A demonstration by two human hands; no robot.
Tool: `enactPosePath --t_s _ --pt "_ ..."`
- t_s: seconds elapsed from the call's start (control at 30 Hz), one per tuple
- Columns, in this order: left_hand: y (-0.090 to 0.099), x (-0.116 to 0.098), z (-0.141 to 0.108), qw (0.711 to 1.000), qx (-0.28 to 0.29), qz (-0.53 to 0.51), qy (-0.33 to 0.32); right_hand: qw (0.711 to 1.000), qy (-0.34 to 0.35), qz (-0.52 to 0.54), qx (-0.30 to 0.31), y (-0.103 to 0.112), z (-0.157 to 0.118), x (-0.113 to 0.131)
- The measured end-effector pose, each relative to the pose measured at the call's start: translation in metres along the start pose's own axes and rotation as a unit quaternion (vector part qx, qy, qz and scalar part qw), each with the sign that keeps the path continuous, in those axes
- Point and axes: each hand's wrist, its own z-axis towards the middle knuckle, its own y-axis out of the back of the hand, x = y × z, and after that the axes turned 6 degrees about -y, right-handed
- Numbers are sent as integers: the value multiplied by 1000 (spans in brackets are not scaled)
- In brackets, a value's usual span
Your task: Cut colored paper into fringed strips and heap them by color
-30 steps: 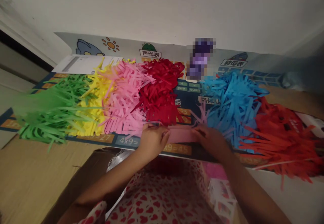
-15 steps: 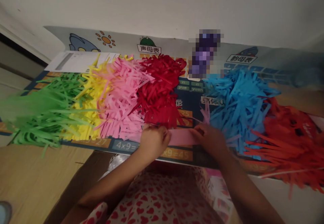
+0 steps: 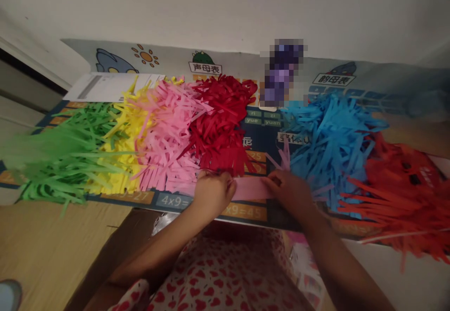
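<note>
A pink paper strip (image 3: 249,188) stretches between my hands at the table's front edge. My left hand (image 3: 213,190) is closed on its left end, and my right hand (image 3: 288,190) pinches the right end. Narrow pink fringes stick up behind my right hand. Shredded pink paper (image 3: 165,147) and dark red paper shreds (image 3: 223,119) lie just beyond my left hand. Blue paper shreds (image 3: 333,137) are piled beside my right hand. My fingertips are partly hidden by the hands themselves.
Yellow shreds (image 3: 124,161) and green shreds (image 3: 73,156) cover the left side; red-orange shreds (image 3: 404,198) cover the right. White papers (image 3: 116,86) lie at the back left. A pixelated purple item (image 3: 283,74) stands at the back. A printed learning mat (image 3: 172,201) covers the table, against a wall.
The view has shifted very slightly. Both hands keep hold of the pink paper strip in nearly the same place.
</note>
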Motion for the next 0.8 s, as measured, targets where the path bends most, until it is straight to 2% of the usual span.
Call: enactPosePath --t_s 0.1,0.17,0.27,0.33,0.4,0.47,0.53,0.67,0.8 --pt "4 1 -1 996 -61 39 -45 1000 0 -18 -11 -2 -1 2" --pt "7 2 1 980 -91 80 -156 998 0 -43 -34 -1 -1 3" --pt "12 5 8 927 -41 121 -353 992 20 -83 -91 7 -5 4" --pt "15 5 10 904 1 144 -403 982 61 -93 -155 14 -13 5" --pt "18 2 8 901 19 165 -401 966 168 -91 -173 18 -25 6" --pt "20 -2 2 907 24 178 -381 944 291 -99 -122 17 -36 7" --pt "22 -6 -5 915 25 176 -361 923 357 -124 -68 13 -43 8" --pt "24 -10 -11 937 18 135 -322 920 354 -162 -49 7 -37 6" --pt "22 -8 -6 952 7 99 -290 937 321 -129 -42 11 -22 3"
